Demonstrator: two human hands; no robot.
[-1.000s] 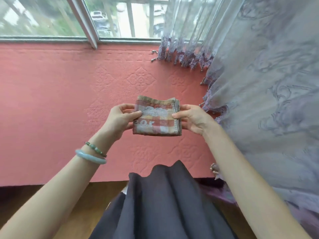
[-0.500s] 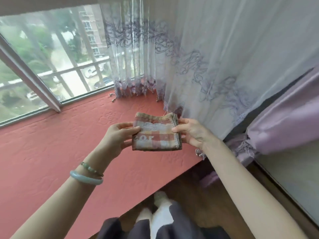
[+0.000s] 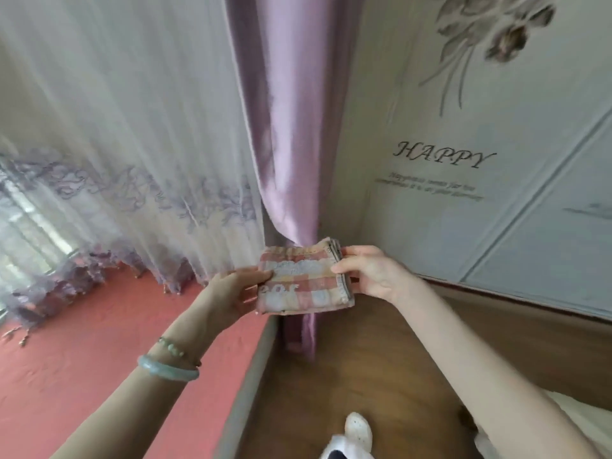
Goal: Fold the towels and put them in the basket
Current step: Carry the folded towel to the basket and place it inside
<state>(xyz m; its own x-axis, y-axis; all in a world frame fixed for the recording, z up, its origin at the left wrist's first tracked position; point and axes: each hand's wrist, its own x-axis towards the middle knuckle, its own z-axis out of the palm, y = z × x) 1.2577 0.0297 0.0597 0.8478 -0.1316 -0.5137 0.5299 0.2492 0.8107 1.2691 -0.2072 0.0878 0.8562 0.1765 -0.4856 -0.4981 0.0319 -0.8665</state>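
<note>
The towel (image 3: 303, 279) is folded up small & thick, a checked square w/ many layers. It is up in the air in front of the body, between the two hands, over the spot where the pink ledge (image 3: 82, 359) meets the wood floor (image 3: 364, 376). The left hand (image 3: 231, 293) grasps its left side: thumb on top, fingers tucked under. The right hand (image 3: 374, 276) pinches its right edge, thumb in front, fingers behind. Neither hand is loose.

So the folding looks done for this one, I think. The step now is prob carrying it to the basket. No basket shows anywhere here, so I can't tell where it is or what is in it. Nothing else here holds things either.

Next move needs: find the basket, hold the towel flat so the layers don't flop open, & lay it inside w/ the fold shut. One hand under it would help.

Around: a purple curtain (image 3: 288, 127) & a white see-thru curtain (image 3: 132, 127) hang behind the towel, a wall (image 3: 496, 243) w/ the word HAPPY is on the right, & a white shoe (image 3: 357, 429) is down low.
</note>
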